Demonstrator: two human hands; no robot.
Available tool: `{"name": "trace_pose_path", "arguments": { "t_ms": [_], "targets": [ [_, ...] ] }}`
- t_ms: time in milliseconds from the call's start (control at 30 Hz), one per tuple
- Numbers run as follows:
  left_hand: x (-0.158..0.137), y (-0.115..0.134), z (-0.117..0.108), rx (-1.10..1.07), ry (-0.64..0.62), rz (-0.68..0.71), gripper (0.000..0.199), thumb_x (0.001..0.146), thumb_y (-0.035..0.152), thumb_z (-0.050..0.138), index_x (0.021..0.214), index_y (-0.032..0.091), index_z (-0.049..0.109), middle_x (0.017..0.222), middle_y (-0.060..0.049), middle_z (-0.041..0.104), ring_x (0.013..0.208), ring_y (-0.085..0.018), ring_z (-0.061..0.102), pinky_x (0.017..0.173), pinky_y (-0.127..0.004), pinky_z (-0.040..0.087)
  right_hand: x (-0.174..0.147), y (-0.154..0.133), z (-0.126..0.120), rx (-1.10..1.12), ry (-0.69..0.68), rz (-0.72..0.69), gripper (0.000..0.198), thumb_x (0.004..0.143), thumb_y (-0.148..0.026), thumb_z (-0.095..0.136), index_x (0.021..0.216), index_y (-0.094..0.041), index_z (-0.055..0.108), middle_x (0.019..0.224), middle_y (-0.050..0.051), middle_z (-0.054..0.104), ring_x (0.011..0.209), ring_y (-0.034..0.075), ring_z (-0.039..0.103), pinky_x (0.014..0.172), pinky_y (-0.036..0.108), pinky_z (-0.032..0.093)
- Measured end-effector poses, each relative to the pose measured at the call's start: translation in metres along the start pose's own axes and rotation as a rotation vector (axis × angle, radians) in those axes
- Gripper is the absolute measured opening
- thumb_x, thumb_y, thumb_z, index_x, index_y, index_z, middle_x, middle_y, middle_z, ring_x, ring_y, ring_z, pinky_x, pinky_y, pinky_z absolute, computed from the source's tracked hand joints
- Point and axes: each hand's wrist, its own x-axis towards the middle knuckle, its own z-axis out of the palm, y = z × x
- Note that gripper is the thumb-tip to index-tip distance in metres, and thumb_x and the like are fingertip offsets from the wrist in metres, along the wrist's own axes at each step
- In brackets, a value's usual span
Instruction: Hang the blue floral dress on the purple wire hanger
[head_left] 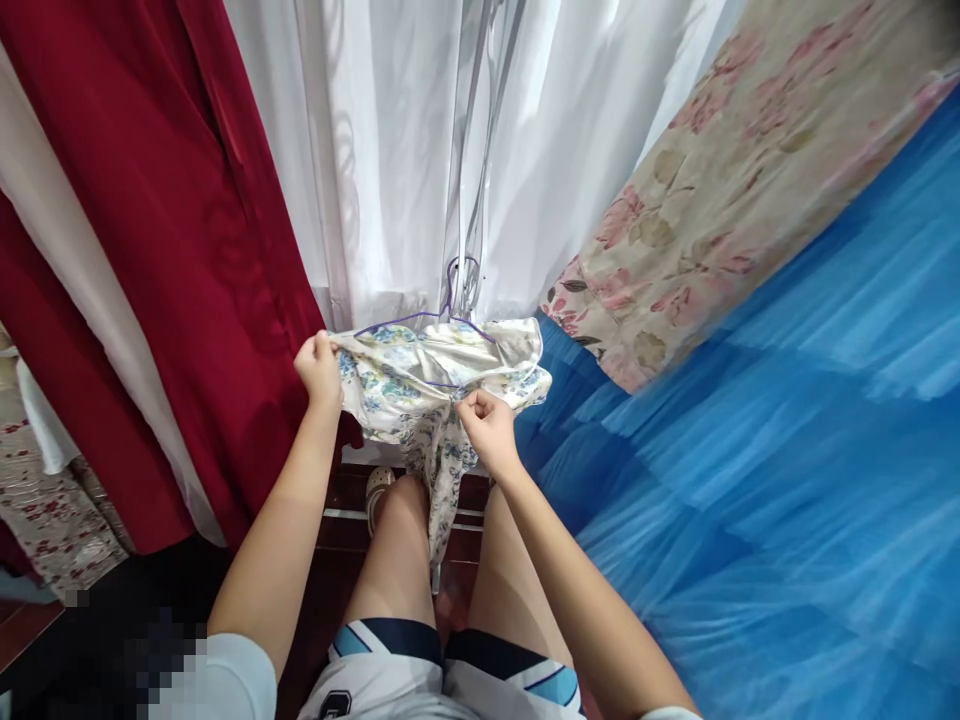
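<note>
A white floral garment with blue and green print (382, 375) hangs in front of me on a thin purple wire hanger (409, 317). My left hand (320, 370) is closed on the garment's left edge, pulling it out sideways. At the middle of the neckline my right hand (489, 425) pinches the cloth at the front. The hanger's hook stands up against the white curtain, and part of its lower bar shows inside the garment's opening. Narrow cloth trails down between my knees.
White sheer fabric (397, 150) hangs behind. Dark red cloth (187, 300) is at left, a floral panel (675, 240) and blue tulle (787, 480) at right. My legs are below, a beige clog (379, 490) on one foot, over a dark red floor.
</note>
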Motion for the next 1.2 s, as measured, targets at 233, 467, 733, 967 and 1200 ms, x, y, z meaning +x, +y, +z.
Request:
{"name": "trace_pose_path", "arguments": {
  "t_ms": [233,467,733,967,1200],
  "targets": [
    [-0.059,-0.071,-0.033,-0.066,-0.146,-0.479,0.031,0.093,0.022,0.054,0.063,0.016,0.046,0.053,0.005,0.044,0.048,-0.009,0.046,0.056,-0.024,0.043,-0.028,0.055,-0.008,-0.065,-0.001,0.112,0.023,0.074,-0.030,0.055,0.055,-0.021,0.045,0.047,-0.006,0.041,0.046,0.010,0.036,0.048,0.023,0.027],
    [-0.159,-0.059,-0.016,-0.199,-0.609,-0.543,0.027,0.077,0.038,0.075,0.078,0.014,0.062,0.076,-0.003,0.061,0.070,-0.014,0.059,0.068,-0.026,0.049,-0.074,0.083,-0.041,-0.126,-0.239,0.169,0.027,0.050,-0.016,0.078,0.076,-0.017,0.070,0.072,0.001,0.067,0.066,0.018,0.057,0.066,0.028,0.045],
    [-0.199,-0.030,-0.005,0.355,-1.052,0.126,0.025,0.087,0.036,0.064,0.109,0.027,0.073,0.112,-0.008,0.064,0.115,-0.024,0.056,0.107,-0.041,0.039,-0.085,0.033,-0.042,0.282,-0.419,0.280,0.032,0.084,-0.047,0.064,0.094,-0.017,0.068,0.087,0.003,0.066,0.084,0.020,0.057,0.081,0.032,0.047],
    [-0.230,-0.087,-0.048,0.130,-1.374,-0.589,0.040,0.081,0.051,0.069,0.100,0.016,0.075,0.092,-0.009,0.071,0.092,-0.024,0.066,0.085,-0.036,0.051,-0.083,0.005,-0.102,0.074,-0.326,0.212,0.029,0.077,-0.038,0.071,0.061,-0.016,0.060,0.055,-0.004,0.047,0.052,0.010,0.035,0.050,0.024,0.029],
    [-0.208,-0.077,-0.057,0.286,-1.034,-0.215,0.033,0.082,0.046,0.068,0.086,0.013,0.069,0.077,-0.002,0.063,0.072,-0.016,0.055,0.066,-0.025,0.045,0.028,-0.029,-0.158,-0.057,-0.078,-0.140,0.017,0.064,-0.022,0.067,0.050,-0.016,0.059,0.051,-0.002,0.051,0.053,0.011,0.038,0.051,0.025,0.027]
  ]
}}
